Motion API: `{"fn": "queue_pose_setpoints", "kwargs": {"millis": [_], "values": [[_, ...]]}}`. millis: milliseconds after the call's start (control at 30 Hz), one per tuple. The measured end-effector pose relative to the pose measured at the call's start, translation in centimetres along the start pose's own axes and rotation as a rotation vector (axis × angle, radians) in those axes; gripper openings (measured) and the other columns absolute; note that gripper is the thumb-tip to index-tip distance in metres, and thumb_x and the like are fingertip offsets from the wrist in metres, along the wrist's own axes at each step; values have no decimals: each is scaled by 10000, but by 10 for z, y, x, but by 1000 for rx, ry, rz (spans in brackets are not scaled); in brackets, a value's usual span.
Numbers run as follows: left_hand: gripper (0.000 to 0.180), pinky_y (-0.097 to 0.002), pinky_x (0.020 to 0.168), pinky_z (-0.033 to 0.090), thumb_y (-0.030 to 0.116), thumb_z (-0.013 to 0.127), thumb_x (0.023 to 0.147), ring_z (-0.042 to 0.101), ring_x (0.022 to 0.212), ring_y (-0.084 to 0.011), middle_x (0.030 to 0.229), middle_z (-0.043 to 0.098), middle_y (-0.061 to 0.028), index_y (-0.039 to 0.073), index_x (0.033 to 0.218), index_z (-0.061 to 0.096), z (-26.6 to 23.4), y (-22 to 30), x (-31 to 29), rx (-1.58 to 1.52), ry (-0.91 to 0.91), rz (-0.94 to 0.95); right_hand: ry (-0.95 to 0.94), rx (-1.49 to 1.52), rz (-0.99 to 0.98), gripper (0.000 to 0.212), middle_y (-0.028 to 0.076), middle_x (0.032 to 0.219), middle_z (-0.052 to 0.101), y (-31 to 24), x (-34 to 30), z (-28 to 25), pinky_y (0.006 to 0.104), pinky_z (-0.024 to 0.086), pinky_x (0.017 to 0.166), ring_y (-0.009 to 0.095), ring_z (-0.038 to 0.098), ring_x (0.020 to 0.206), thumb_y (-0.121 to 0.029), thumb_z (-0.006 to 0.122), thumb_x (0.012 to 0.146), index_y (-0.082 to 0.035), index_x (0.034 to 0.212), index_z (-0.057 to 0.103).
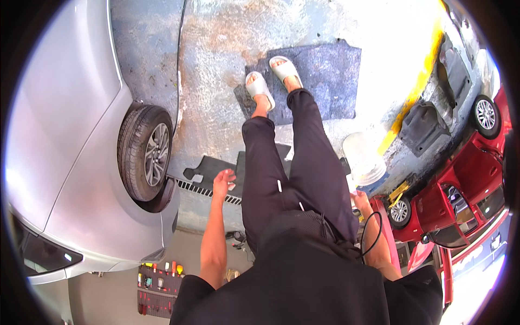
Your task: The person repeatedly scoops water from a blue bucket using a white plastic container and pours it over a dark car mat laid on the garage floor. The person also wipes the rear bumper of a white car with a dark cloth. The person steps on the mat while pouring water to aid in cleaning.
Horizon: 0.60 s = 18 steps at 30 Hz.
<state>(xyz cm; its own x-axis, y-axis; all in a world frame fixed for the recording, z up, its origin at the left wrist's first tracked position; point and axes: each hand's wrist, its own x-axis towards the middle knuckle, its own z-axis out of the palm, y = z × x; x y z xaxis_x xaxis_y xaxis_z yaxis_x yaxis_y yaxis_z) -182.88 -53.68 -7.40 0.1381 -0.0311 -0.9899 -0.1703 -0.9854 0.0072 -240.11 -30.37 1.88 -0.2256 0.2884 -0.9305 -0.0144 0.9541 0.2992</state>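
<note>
My left hand [222, 183] hangs beside my left thigh with its fingers loosely bent and apart, and nothing I can make out is in it. Dark floor mats [214, 169] lie on the ground beyond that hand. Against my right thigh is my right hand [359, 200], its fingers small and washed out by glare. A pale patch shows at its fingertips, and I cannot tell whether it is held. Close to this hand stands a white bucket [364, 160]. A black cable [364, 238] loops by my right forearm.
A silver car [81, 141] with its front wheel [145, 153] stands on the left. Red cars [433, 211] are at the right. Under my sandals lies a dark mat [330, 81]. Black panels [425, 127] rest past a yellow line [414, 100]. A tool board [158, 287] and floor grate [201, 189] also show.
</note>
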Motion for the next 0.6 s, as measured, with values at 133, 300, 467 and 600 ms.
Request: {"fn": "queue_pose_setpoints", "kwargs": {"millis": [133,300,467,600], "values": [[468,-382,824,546,430,557,1027,683,1069,-229,1242,673,-106,40,1282,596,-22,-18,11,-19,32,33,-105,175,-108,279,73,909,721,66,56,38,381,595,606,199,673,836,-269,660,946,-20,1066,695],[473,-383,806,545,437,546,1030,681,1079,-227,1257,669,-103,46,1293,586,-28,-51,-13,44,33,-32,-149,53,-236,236,67,910,715,71,45,51,408,612,598,205,678,818,-213,621,972,-15,1085,686],[486,-370,813,539,454,529,1035,677,1084,-225,1270,667,-97,47,1294,586,-10,-67,-28,20,28,10,-89,21,-65,342,65,885,708,17,19,40,381,614,570,202,688,784,-319,764,882,-29,1048,691],[498,-367,835,536,453,526,1036,663,1105,-231,1283,659,-105,40,1311,582,-5,-92,-41,33,33,12,4,-70,-5,397,60,845,705,14,30,21,375,579,581,187,676,722,-425,776,859,-49,957,697]]}}
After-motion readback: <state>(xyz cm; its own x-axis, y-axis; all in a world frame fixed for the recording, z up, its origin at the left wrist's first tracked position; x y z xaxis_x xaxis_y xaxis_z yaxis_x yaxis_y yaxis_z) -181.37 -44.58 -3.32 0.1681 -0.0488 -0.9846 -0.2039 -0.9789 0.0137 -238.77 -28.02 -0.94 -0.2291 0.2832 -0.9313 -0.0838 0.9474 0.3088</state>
